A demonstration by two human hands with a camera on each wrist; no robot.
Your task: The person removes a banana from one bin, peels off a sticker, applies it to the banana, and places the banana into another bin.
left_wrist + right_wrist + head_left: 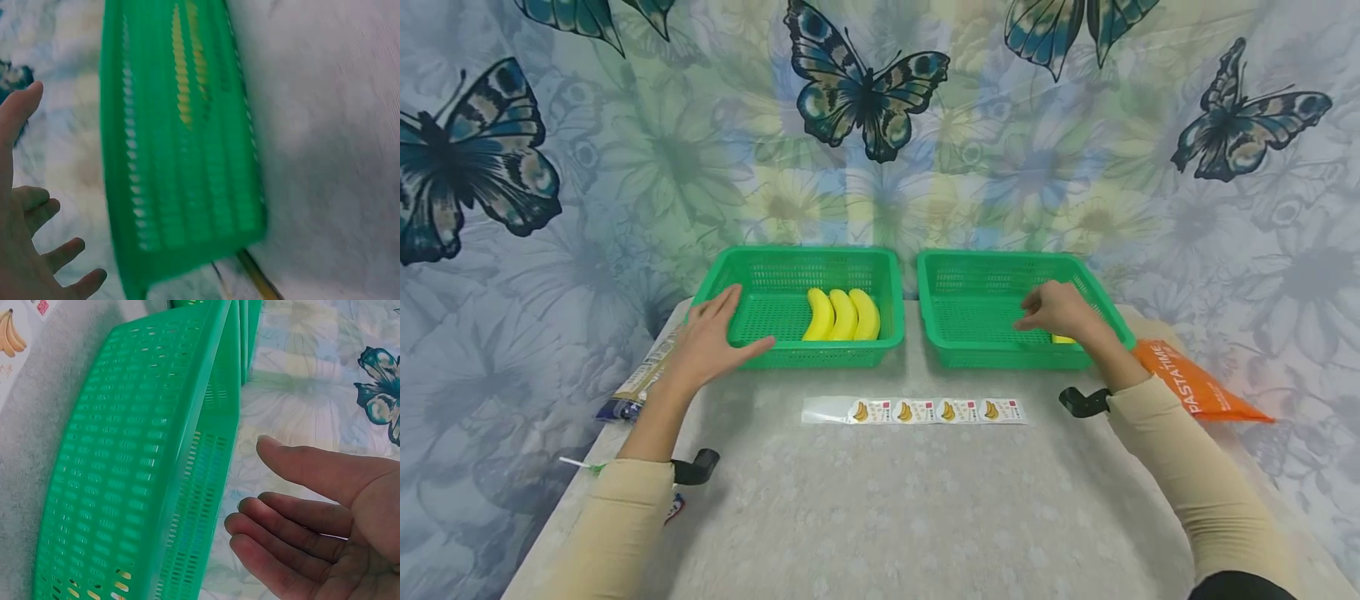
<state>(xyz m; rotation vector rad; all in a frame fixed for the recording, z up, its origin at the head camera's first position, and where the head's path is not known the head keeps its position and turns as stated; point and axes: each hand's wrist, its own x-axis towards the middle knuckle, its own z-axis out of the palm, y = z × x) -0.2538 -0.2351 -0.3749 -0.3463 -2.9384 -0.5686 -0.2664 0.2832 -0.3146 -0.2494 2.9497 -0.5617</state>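
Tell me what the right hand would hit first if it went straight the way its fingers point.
Probably the inside of the right green basket: the right hand points across it, toward the basket's left side. The hand's height is unclear, so it might pass over.

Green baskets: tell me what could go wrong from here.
The left hand, spread near the left basket, might bump it and jostle the three bananas inside. The right hand, over the right basket, could knock it. A sleeve might drag the label strip lying in front.
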